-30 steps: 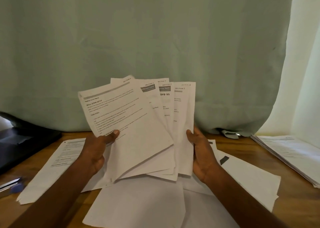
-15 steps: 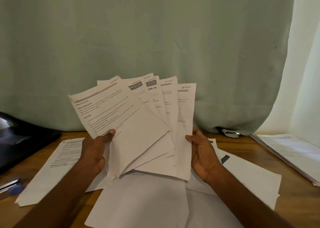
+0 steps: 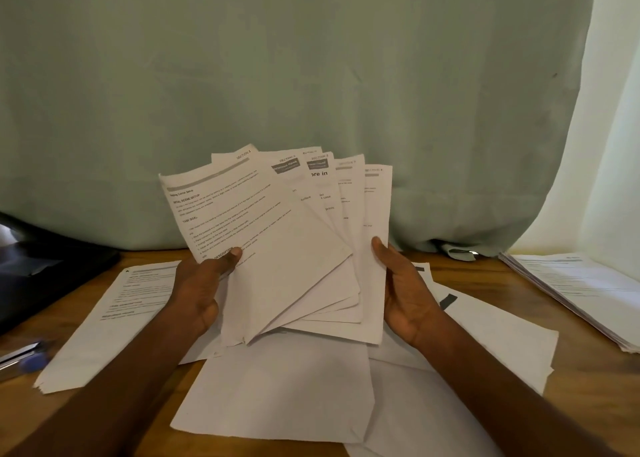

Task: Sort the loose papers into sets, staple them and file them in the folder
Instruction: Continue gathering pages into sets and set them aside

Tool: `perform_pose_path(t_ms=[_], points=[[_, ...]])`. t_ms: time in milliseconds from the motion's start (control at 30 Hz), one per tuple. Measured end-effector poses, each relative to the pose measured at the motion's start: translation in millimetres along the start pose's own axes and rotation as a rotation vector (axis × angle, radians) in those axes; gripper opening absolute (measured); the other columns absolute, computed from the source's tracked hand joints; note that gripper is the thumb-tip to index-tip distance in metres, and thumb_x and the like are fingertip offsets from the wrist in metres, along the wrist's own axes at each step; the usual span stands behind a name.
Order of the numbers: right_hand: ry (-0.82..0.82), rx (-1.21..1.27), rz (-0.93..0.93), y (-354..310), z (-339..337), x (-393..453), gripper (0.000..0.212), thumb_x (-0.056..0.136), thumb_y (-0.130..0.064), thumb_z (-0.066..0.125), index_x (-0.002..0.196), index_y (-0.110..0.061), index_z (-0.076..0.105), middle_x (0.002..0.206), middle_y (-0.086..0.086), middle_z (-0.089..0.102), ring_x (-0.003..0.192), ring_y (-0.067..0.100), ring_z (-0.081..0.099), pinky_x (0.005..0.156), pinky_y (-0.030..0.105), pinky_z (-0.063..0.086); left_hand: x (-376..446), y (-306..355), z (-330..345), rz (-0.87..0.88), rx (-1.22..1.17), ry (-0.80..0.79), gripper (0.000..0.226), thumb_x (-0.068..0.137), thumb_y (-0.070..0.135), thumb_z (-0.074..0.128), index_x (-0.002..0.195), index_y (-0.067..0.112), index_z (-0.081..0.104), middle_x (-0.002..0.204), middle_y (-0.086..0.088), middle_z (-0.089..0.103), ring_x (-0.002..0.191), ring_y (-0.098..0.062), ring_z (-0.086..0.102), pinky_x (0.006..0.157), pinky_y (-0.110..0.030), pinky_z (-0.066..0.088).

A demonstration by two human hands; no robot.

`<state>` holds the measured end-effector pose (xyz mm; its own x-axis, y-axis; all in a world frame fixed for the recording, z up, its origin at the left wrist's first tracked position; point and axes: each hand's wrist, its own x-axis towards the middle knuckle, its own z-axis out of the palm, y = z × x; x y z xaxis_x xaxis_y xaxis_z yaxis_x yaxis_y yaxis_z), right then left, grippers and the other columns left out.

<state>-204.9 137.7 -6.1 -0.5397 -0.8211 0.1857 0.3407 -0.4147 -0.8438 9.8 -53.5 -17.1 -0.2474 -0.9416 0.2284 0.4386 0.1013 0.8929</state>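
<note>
A fan of several printed white sheets (image 3: 287, 245) is held upright above the wooden desk. My left hand (image 3: 199, 290) grips the fan's left side, thumb pressed on the front sheet. My right hand (image 3: 403, 290) holds the rightmost sheet's edge, thumb in front and fingers hidden behind. More loose papers (image 3: 291, 390) lie flat under the fan. A separate sheet set (image 3: 107, 318) lies to the left. A dark folder (image 3: 41, 269) sits at the far left. A stapler (image 3: 20, 358), blurred with a blue end, lies at the left edge.
A thick paper stack (image 3: 581, 290) rests at the right edge of the desk (image 3: 575, 373). A pale green curtain (image 3: 311, 75) hangs right behind the desk and drapes onto it.
The fan of sheets has spread a little wider and shifted slightly; both hands keep their hold on it.
</note>
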Motion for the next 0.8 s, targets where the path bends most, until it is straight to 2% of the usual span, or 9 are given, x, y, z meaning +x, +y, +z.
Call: perform_pose_path(t_ms=[100, 267, 333, 433, 533, 633, 800], points=[[-0.008, -0.036, -0.005, -2, 0, 0, 0.040, 0.100, -0.027, 0.060, 0.138, -0.015, 0.060, 0.128, 0.013, 0.071, 0.119, 0.037, 0.067, 0.106, 0.057, 0.049, -4, 1, 3, 0.006, 0.001, -0.041, 0.043, 0.085, 0.008, 0.081, 0.123, 0.022, 0.066, 0.113, 0.008, 0.071, 0.103, -0.007, 0.066, 0.091, -0.024, 0.051], [0.061, -0.084, -0.028, 1, -3, 2, 0.036, 0.098, -0.019, 0.062, 0.134, -0.014, 0.060, 0.122, 0.013, 0.073, 0.109, 0.036, 0.070, 0.101, 0.057, 0.052, -8, 1, 7, 0.033, 0.018, -0.092, 0.047, 0.087, 0.003, 0.077, 0.130, 0.020, 0.065, 0.115, 0.007, 0.072, 0.099, -0.004, 0.069, 0.080, -0.016, 0.056], [0.111, -0.103, -0.048, 1, -5, 5, 0.025, 0.100, -0.018, 0.061, 0.126, -0.017, 0.064, 0.119, 0.012, 0.074, 0.105, 0.035, 0.070, 0.100, 0.056, 0.053, -8, 0, 7, 0.038, 0.017, -0.102, 0.045, 0.087, 0.003, 0.076, 0.127, 0.022, 0.065, 0.118, 0.006, 0.072, 0.102, -0.007, 0.069, 0.090, -0.024, 0.056], [0.171, -0.100, -0.064, -1, -9, 10, 0.018, 0.100, -0.019, 0.063, 0.118, -0.020, 0.067, 0.115, 0.011, 0.075, 0.102, 0.034, 0.071, 0.099, 0.056, 0.054, -6, -1, 8, -0.006, -0.014, -0.103, 0.042, 0.089, 0.003, 0.074, 0.126, 0.022, 0.065, 0.126, -0.001, 0.071, 0.118, -0.022, 0.065, 0.110, -0.042, 0.048], [0.203, -0.117, -0.111, -2, -10, 10, 0.020, 0.098, -0.020, 0.066, 0.118, -0.020, 0.067, 0.113, 0.007, 0.077, 0.103, 0.032, 0.072, 0.098, 0.054, 0.055, -3, -2, 6, -0.096, -0.089, -0.137, 0.046, 0.093, 0.002, 0.068, 0.137, 0.015, 0.063, 0.137, -0.011, 0.066, 0.131, -0.035, 0.058, 0.116, -0.053, 0.041], [0.212, -0.147, -0.139, -4, -11, 9, 0.020, 0.095, -0.021, 0.070, 0.115, -0.022, 0.069, 0.111, 0.005, 0.078, 0.103, 0.031, 0.073, 0.096, 0.053, 0.056, -5, -1, 6, -0.131, -0.122, -0.202, 0.050, 0.096, 0.000, 0.062, 0.144, 0.014, 0.057, 0.139, -0.013, 0.064, 0.134, -0.037, 0.056, 0.116, -0.055, 0.040], [0.212, -0.162, -0.145, -5, -13, 9, 0.025, 0.092, -0.023, 0.073, 0.117, -0.021, 0.070, 0.112, 0.007, 0.077, 0.101, 0.033, 0.074, 0.090, 0.052, 0.059, -7, -1, 9, -0.104, -0.099, -0.223, 0.051, 0.094, 0.000, 0.065, 0.142, 0.014, 0.059, 0.136, -0.010, 0.067, 0.131, -0.033, 0.059, 0.116, -0.052, 0.042]])
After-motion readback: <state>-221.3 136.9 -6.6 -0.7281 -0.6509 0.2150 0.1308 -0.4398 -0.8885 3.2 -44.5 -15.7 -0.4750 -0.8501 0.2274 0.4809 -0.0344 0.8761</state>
